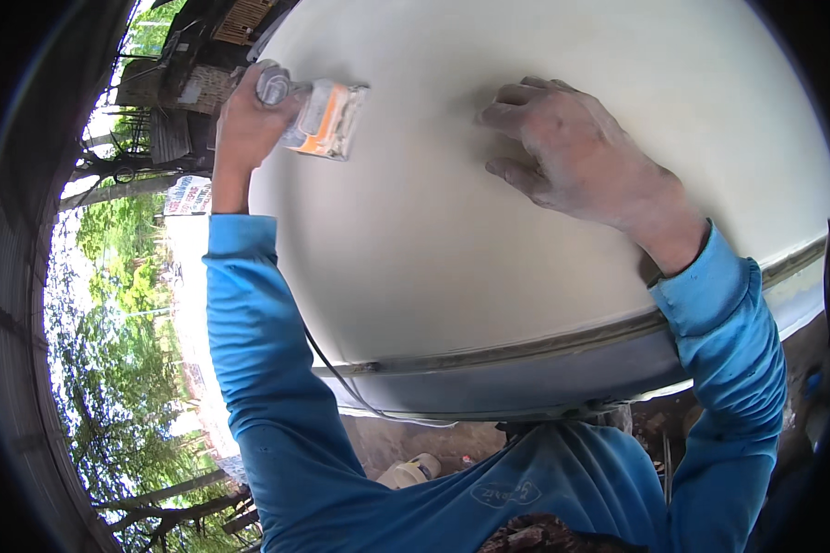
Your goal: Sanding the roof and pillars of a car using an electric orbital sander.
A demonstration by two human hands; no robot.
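Note:
My left hand [249, 120] is closed on a dusty power sander [323, 120] with an orange band, at the upper left of a large, smooth, pale off-white panel [480, 258]. A dark cord [341, 378] hangs down past my left forearm and the panel's lower edge. My right hand [572, 152] is open on the panel, to the right of the sander, fingers slightly bent and apart, dusted pale. Both arms wear blue sleeves.
A rail [526, 339] runs along the panel's near edge, above a lower side band. Below lie the ground [378, 442] and a pale object [406, 475]. At left are trees [120, 258], a signboard [186, 195], dark wooden structures [171, 124] and a corrugated sheet [18, 276].

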